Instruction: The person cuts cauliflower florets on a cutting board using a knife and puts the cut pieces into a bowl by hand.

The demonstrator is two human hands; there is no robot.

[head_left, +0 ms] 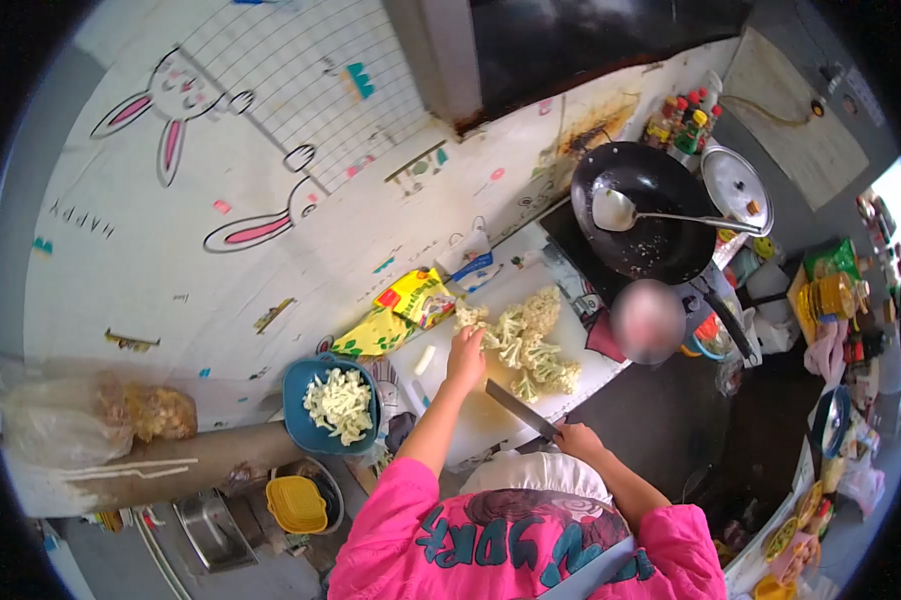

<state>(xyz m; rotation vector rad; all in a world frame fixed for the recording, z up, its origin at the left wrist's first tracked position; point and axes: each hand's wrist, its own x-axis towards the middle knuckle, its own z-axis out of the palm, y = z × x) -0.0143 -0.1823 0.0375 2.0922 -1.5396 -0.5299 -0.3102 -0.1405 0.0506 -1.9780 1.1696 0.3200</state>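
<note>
My left hand (466,358) is closed around a cauliflower floret (471,318) above the white cutting board (450,425). In my right hand (579,441) is the handle of a knife (518,408), its blade pointing up and left over the board. Several larger cauliflower pieces (522,345) lie on the board to the right of my left hand. A short pale piece (424,360) rests at the board's left side. Left of the board, a blue basin (295,392) holds cut cauliflower (341,405).
A black wok (645,255) with a metal ladle (615,210) sits on the stove at the upper right, beside a lid (737,190) and seasoning bottles (688,132). Yellow packets (415,298) lean by the wall. A yellow basket (296,503) is at the lower left.
</note>
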